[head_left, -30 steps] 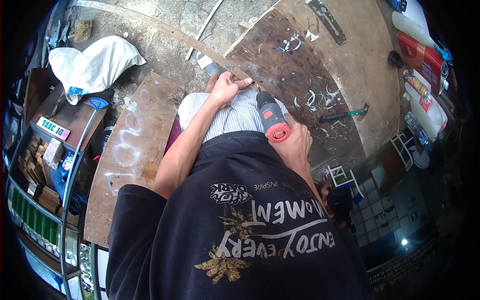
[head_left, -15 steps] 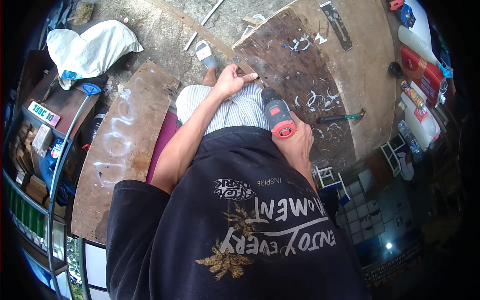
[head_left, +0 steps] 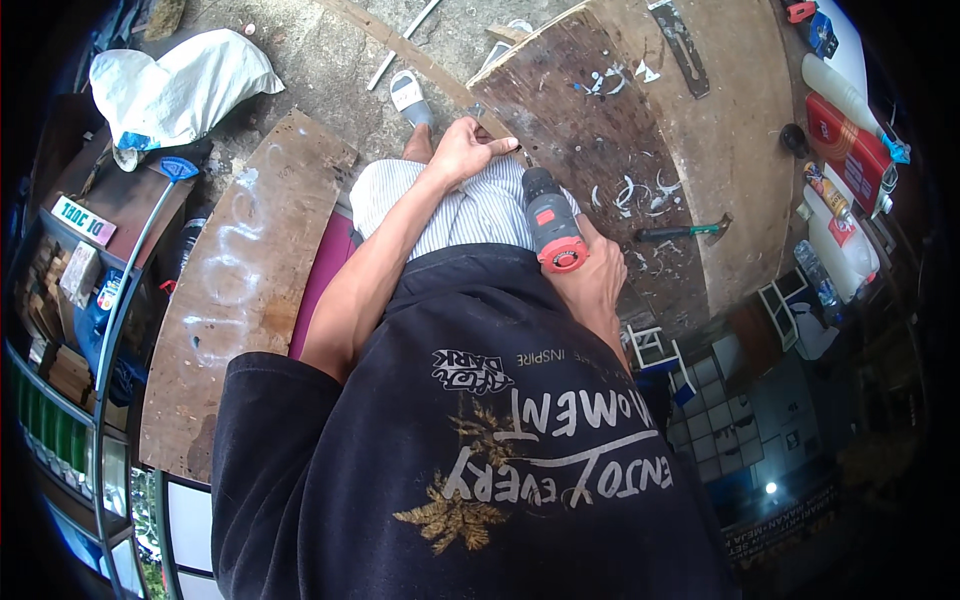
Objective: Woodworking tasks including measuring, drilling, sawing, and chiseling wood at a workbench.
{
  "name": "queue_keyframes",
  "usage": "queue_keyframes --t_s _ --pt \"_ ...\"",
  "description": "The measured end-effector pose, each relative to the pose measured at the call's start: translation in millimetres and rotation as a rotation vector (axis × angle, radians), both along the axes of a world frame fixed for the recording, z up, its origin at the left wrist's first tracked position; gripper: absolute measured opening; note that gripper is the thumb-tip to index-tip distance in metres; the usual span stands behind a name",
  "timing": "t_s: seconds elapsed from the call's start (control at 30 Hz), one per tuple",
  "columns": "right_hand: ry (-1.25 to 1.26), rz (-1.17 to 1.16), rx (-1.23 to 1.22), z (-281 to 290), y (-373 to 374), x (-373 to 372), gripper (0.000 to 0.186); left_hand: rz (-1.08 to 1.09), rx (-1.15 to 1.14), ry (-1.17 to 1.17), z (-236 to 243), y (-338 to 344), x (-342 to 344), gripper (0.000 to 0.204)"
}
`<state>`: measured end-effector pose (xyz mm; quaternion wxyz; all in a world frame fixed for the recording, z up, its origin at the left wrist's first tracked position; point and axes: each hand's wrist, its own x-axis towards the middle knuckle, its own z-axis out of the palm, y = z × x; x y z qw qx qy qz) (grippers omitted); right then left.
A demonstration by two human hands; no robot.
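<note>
My right hand (head_left: pixel 597 277) is wrapped round a grey-and-red cordless drill (head_left: pixel 553 225), whose chuck points away from me. Just ahead of the chuck lies the near end of a long, narrow wooden strip (head_left: pixel 425 68). That end rests over my lap by the striped shorts. My left hand (head_left: pixel 468 152) is closed on the strip there, thumb laid along the top and fingers curled at its side. Whether the bit touches the wood is too small to tell.
To the right, a worn wooden board (head_left: pixel 735 150) carries a hammer (head_left: pixel 685 232), a dark slotted metal plate (head_left: pixel 680 48) and curled white scraps. A painted plank (head_left: pixel 245 270) lies left, near a white sack (head_left: pixel 185 85). Bottles and a red box (head_left: pixel 845 150) line the right.
The view has shifted slightly. The drill sits a little farther back from the strip's end, still in my right hand; my left hand keeps its hold.
</note>
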<state>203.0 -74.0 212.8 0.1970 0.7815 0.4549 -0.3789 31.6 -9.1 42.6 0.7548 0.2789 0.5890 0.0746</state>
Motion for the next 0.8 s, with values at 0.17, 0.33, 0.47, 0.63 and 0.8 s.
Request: queue_keyframes --t_s 0.17,0.33,0.47,0.63,0.8 --pt "0.012 0.041 -0.037 -4.8 3.0 -0.1 0.053 0.110 0.025 -0.112 -34.5 -22.0 -1.2 0.038" --pt "-0.009 0.040 -0.041 -11.0 3.5 0.3 0.057 0.142 0.038 -0.090 -41.3 -25.4 0.9 0.043" --pt "0.007 0.083 0.021 -7.8 7.9 -2.2 0.050 0.039 0.022 -0.007 -23.7 -13.7 -0.5 0.044" --pt "0.002 0.035 -0.073 -13.7 7.6 3.4 0.057 0.129 0.030 -0.086 -25.6 -16.2 0.7 0.045" --pt "-0.044 0.050 -0.074 -11.6 13.1 -1.3 0.055 0.105 0.043 -0.082 -36.7 -22.0 0.7 0.035"
